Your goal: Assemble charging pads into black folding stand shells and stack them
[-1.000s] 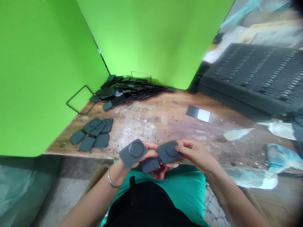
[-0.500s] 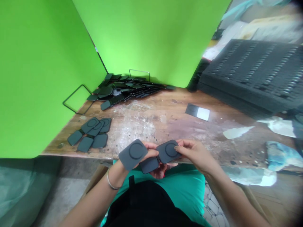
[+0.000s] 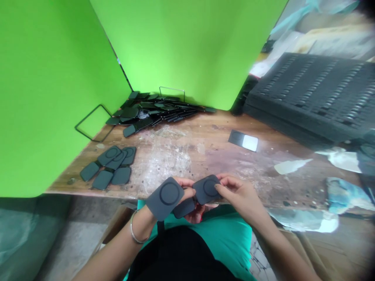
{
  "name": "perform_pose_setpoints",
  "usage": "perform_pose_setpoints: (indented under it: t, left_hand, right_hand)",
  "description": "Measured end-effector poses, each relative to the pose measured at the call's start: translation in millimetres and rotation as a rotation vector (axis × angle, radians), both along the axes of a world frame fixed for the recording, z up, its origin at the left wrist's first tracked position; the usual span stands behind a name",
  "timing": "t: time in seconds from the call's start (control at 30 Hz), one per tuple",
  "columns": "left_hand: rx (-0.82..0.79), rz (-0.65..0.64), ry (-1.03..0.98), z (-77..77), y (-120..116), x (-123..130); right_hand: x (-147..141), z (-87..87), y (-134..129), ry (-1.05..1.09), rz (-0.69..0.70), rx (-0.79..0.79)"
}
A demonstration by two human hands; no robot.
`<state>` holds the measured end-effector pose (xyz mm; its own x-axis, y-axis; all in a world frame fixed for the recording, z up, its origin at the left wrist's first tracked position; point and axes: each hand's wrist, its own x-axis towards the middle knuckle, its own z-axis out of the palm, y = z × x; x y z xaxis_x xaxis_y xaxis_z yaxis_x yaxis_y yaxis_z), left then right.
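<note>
My left hand (image 3: 187, 187) is closed around a dark grey folding charging pad with square panels. Its left panel (image 3: 166, 198), marked with a ring, covers much of that hand. The right ringed panel (image 3: 206, 189) is pinched at its right edge by the thumb and fingers of my right hand (image 3: 240, 196). Between them, lower down, a plain panel (image 3: 184, 208) shows in part. Whether all three panels are joined is hidden by my fingers. On the table to the left lie several similar charging pads (image 3: 103, 179), unfolded and overlapping.
A large heap of black pads (image 3: 158, 109) lies against the green screens (image 3: 181, 47). A small black-and-white piece (image 3: 243, 141) rests right of centre. Farther right are a slotted black foam block (image 3: 310, 93), white scraps (image 3: 293, 166) and a blue-white cloth (image 3: 348, 191). The wooden table's (image 3: 211, 136) front edge is close to me.
The view has shifted slightly. The left ringed panel has tilted a little and sits lower, covering more of the plain panel. Both hands keep their hold.
</note>
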<state>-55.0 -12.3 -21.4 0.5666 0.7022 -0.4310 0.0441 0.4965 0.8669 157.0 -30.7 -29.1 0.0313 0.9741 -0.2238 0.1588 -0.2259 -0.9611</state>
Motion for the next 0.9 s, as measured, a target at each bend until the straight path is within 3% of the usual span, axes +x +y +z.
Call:
perform_pose_setpoints:
  t: [0.37,0.63,0.73,0.9]
  left_hand:
    - [0.06,0.011,0.006,7.6,-5,2]
    - [0.046,0.014,0.041,7.5,-5,2]
    - [0.048,0.01,0.027,0.8,-7,2]
    - [0.045,0.005,0.02,-4.6,-8,2]
  right_hand:
    - [-7,6.8,-5,-0.06,0.002,0.01]
    - [-7,-0.3,-6,-0.328,0.058,0.177]
    - [-7,-1.0,-6,-0.531,0.11,0.305]
    - [-8,8.3,-9,-1.187,0.234,0.484]
